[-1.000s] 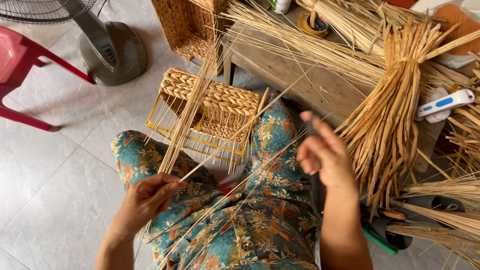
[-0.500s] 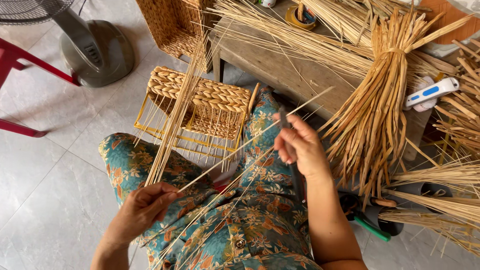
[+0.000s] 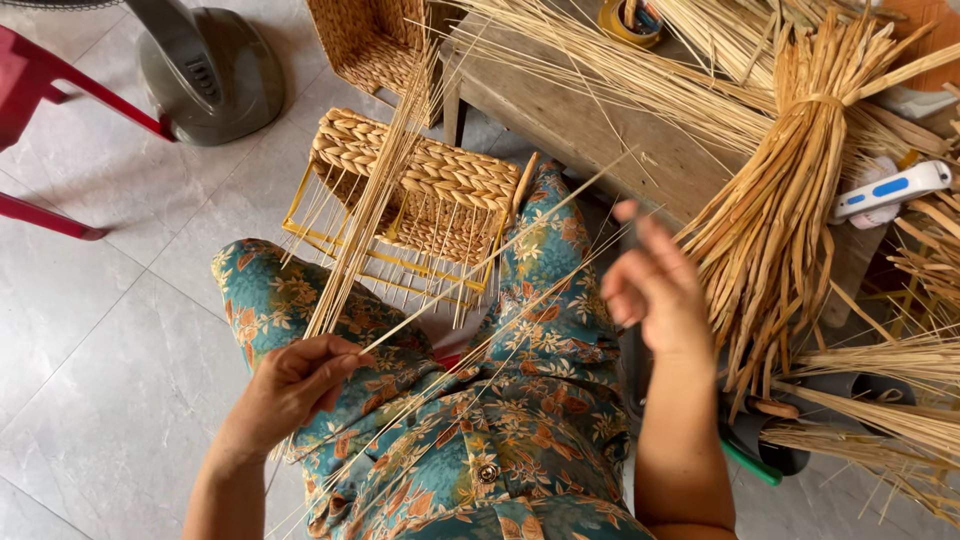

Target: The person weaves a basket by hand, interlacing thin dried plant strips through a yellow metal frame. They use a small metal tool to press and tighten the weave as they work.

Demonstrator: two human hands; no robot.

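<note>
My left hand (image 3: 297, 388) is closed on a bundle of thin pale reed strands (image 3: 372, 205) that rises from my lap over a half-woven basket (image 3: 432, 178). The basket sits on a yellow wire frame (image 3: 300, 222) on the floor in front of my knees. A few single strands (image 3: 520, 240) run diagonally from my left hand toward my right hand (image 3: 655, 292). The right hand is raised above my right knee and blurred, fingers loosely curled beside the strand ends. Whether it pinches one is unclear.
A tied sheaf of thick dried rush (image 3: 790, 200) leans off a low wooden bench (image 3: 640, 150) at right, with more loose reeds. A white and blue tool (image 3: 890, 190) lies there. A fan base (image 3: 205, 70), a red chair (image 3: 40, 90) and another woven basket (image 3: 365, 40) stand behind.
My right hand swung left toward the strands, then back right and slightly up. My left hand kept its hold on the bundle. The view drifted a little.
</note>
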